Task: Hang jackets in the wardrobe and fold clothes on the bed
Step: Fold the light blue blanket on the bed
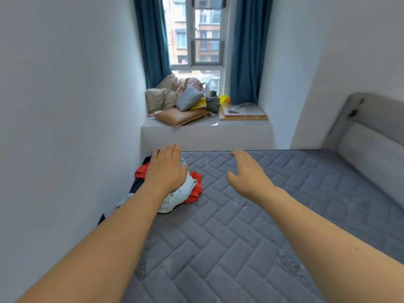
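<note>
Head view: clothes pile (185, 191) seen at bed (240, 237) far left corner, against wall. Left hand (166, 169) spread flat over pile, nothing gripped; contact unclear. Right hand (247, 173) relaxed, held empty, rightward, farther.

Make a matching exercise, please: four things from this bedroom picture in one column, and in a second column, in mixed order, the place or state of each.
Things
1. left hand
2. right hand
3. brown cushion
4. blue curtains

Places or states
A. hang at both sides of the window
B. lies on the window ledge
C. rests on the pile of clothes
D. open above the bare mattress, holds nothing

Pairs: 1-C, 2-D, 3-B, 4-A
</note>
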